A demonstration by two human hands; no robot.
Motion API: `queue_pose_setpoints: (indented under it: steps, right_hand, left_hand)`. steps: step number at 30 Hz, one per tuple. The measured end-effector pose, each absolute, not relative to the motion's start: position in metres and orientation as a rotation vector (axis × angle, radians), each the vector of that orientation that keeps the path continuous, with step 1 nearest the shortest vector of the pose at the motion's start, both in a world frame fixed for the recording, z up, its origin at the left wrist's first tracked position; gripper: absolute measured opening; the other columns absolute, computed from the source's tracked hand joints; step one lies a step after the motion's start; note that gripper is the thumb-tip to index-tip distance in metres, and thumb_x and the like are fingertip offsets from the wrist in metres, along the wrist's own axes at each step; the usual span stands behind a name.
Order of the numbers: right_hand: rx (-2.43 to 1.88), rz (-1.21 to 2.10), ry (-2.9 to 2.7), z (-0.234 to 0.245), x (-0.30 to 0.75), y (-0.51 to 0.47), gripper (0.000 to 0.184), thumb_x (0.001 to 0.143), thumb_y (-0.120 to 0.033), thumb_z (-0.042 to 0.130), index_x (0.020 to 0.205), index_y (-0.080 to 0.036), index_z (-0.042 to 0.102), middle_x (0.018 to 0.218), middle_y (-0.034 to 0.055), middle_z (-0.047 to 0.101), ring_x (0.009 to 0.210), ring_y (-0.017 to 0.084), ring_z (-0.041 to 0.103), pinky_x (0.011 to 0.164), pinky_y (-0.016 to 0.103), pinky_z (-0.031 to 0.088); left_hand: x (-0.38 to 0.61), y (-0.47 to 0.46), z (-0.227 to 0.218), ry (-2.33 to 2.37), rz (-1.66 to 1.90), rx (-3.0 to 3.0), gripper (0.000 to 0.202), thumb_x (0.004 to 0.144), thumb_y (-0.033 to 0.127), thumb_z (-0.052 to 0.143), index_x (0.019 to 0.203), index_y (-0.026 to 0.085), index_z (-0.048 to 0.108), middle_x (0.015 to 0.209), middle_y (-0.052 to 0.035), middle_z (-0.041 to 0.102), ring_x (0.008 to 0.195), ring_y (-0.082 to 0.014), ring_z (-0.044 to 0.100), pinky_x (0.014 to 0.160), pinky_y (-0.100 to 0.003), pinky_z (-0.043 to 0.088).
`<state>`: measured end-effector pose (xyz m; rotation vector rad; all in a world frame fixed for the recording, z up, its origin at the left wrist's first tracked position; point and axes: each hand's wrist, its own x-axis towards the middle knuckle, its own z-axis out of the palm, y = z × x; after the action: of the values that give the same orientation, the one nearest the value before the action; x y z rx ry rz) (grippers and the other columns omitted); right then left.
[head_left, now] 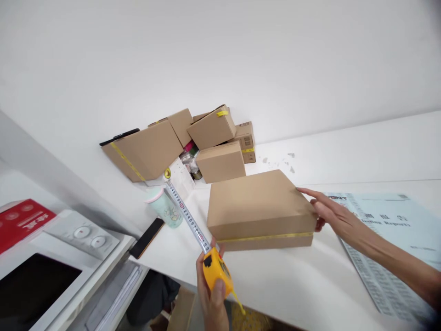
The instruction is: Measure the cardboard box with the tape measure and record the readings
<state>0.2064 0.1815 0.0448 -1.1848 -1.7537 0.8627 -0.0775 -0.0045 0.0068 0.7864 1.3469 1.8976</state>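
Observation:
In my left hand (pixel 212 294) is a yellow tape measure (pixel 217 272), its case gripped near the table's front edge. The numbered metal blade (pixel 188 215) sticks out up and to the left, passing beside a light green cup. A closed cardboard box (pixel 255 202) lies flat on the table, with yellow tape along its front side. My right hand (pixel 322 211) touches the right end of this box, one finger stretched along its upper edge and the others curled at the corner. My left fingertips are close to the box's lower left corner; I cannot tell if they touch it.
Several cardboard boxes (pixel 220 161) are piled by the wall. The green cup (pixel 165 209) with a pink rim stands near a black flat object (pixel 147 236). A microwave (pixel 44 276) is at left. Printed light-blue papers (pixel 386 230) lie at right on the white table (pixel 275 285).

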Motion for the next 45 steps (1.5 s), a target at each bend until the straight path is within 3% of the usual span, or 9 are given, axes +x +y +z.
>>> queue_pose_setpoints:
  steps: [5,9,14,20,25,31,35,40,45]
  right_hand:
    - [-1.162,1.046,-1.642,0.071,0.199,0.180,0.067,0.076,-0.069,0.072,0.130,-0.031,0.067,0.082,0.0040,0.061,0.069,0.024,0.064,0.055,0.039,0.061]
    - [-1.191,1.042,-1.597,0.093,0.203,0.197,0.065,0.076,-0.073,0.071,0.121,-0.026,0.070,0.075,0.0034,0.061,0.066,0.022,0.061,0.053,0.036,0.059]
    - [-1.202,1.108,-1.676,0.117,0.192,0.218,0.052,0.083,-0.070,0.065,0.094,-0.020,0.075,0.068,0.0039,0.064,0.059,0.017,0.059,0.057,0.034,0.055]
    - [-1.087,0.972,-2.028,0.109,0.135,0.229,0.047,0.085,-0.064,0.060,0.064,-0.022,0.055,0.066,0.0018,0.058,0.065,0.018,0.055,0.060,0.032,0.047]
    - [-1.157,0.722,-1.897,0.083,0.144,0.213,0.043,0.092,-0.062,0.050,0.073,-0.025,0.059,0.077,0.0036,0.064,0.066,0.020,0.055,0.064,0.035,0.046]
    - [-1.253,0.931,-1.706,0.025,0.176,0.174,0.044,0.092,-0.069,0.050,0.081,-0.028,0.063,0.075,0.0035,0.061,0.068,0.023,0.060,0.057,0.038,0.057]
    - [-1.243,0.989,-1.622,-0.003,0.168,0.151,0.045,0.092,-0.067,0.054,0.118,-0.033,0.067,0.106,0.0085,0.069,0.093,0.029,0.069,0.065,0.039,0.064]
    - [-1.068,0.848,-1.692,0.004,0.149,0.138,0.063,0.093,-0.061,0.056,0.152,-0.044,0.042,0.157,0.0098,0.039,0.120,0.030,0.061,0.078,0.040,0.063]
    - [-1.169,0.629,-1.646,0.043,0.158,0.141,0.059,0.087,-0.064,0.061,0.138,-0.035,0.058,0.155,0.0129,0.038,0.117,0.033,0.061,0.072,0.040,0.060]
  left_hand:
    - [-0.093,0.035,0.043,1.238,2.018,0.908,0.057,0.074,0.058,0.076,0.119,0.024,0.066,0.123,-0.0096,0.072,0.115,-0.0323,0.066,0.102,-0.042,0.047]
    - [-0.107,0.057,0.079,1.119,2.051,0.953,0.050,0.072,0.056,0.075,0.107,0.020,0.072,0.122,-0.0119,0.074,0.113,-0.0323,0.067,0.108,-0.046,0.044]
    - [-0.101,0.074,0.112,0.964,1.987,0.958,0.052,0.074,0.061,0.070,0.104,0.019,0.073,0.109,-0.0159,0.078,0.109,-0.0369,0.070,0.100,-0.054,0.051]
    - [-0.078,0.084,0.111,0.929,1.779,1.118,0.048,0.079,0.056,0.070,0.108,0.018,0.072,0.107,-0.0147,0.078,0.108,-0.0348,0.070,0.103,-0.051,0.048]
    - [-0.118,0.072,0.088,1.199,1.911,1.218,0.064,0.068,0.059,0.077,0.118,0.021,0.066,0.119,-0.0128,0.073,0.117,-0.0343,0.063,0.096,-0.041,0.049]
    - [-0.190,0.076,0.071,1.412,1.945,1.142,0.060,0.059,0.045,0.085,0.111,0.022,0.065,0.093,-0.0051,0.070,0.099,-0.0289,0.063,0.079,-0.033,0.048]
    - [-0.207,0.091,0.062,1.388,1.909,1.058,0.056,0.062,0.047,0.083,0.108,0.020,0.066,0.093,-0.0047,0.069,0.095,-0.0274,0.065,0.080,-0.034,0.049]
    - [-0.193,0.093,0.051,1.241,1.860,0.991,0.055,0.065,0.055,0.081,0.107,0.022,0.067,0.101,-0.0064,0.071,0.100,-0.0288,0.067,0.084,-0.037,0.053]
    - [-0.167,0.075,0.060,1.123,1.793,1.003,0.067,0.057,0.054,0.087,0.113,0.021,0.070,0.105,-0.0097,0.073,0.104,-0.0336,0.067,0.090,-0.044,0.056]
